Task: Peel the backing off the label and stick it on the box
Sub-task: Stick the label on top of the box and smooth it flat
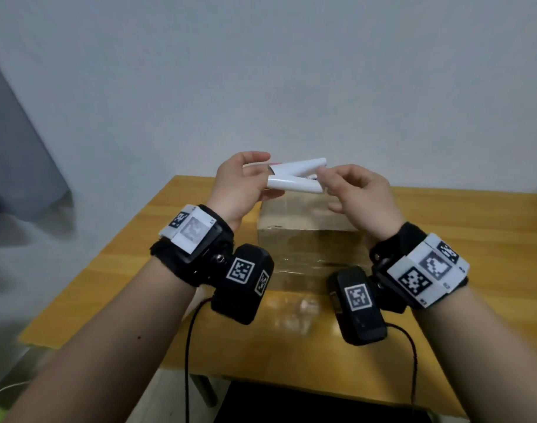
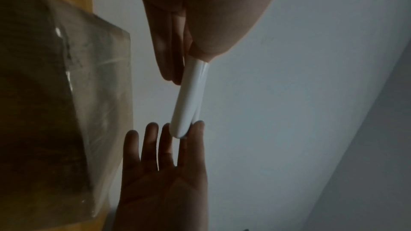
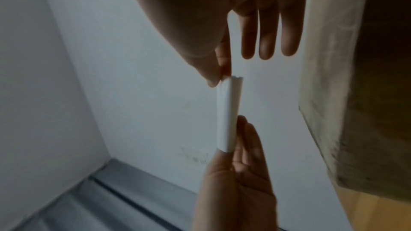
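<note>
Label [image 1: 294,175] is curled into two white rolls, held in the air between both hands, above the box [image 1: 311,239] on the desk [image 1: 444,239]. Left hand [image 1: 239,184] pinches one end, thumb over, fingers under. Right hand [image 1: 357,196] pinches the other end's edge with thumb and index; its other fingers [image 3: 269,38] are spread straight. Whether the backing has split from the label here is hard to tell.

Risks, as judged: the curl could make the sticky side fold onto itself; a thin corner pinch could slip or tear; a curled label may land on the box crooked or wrinkled.
</note>
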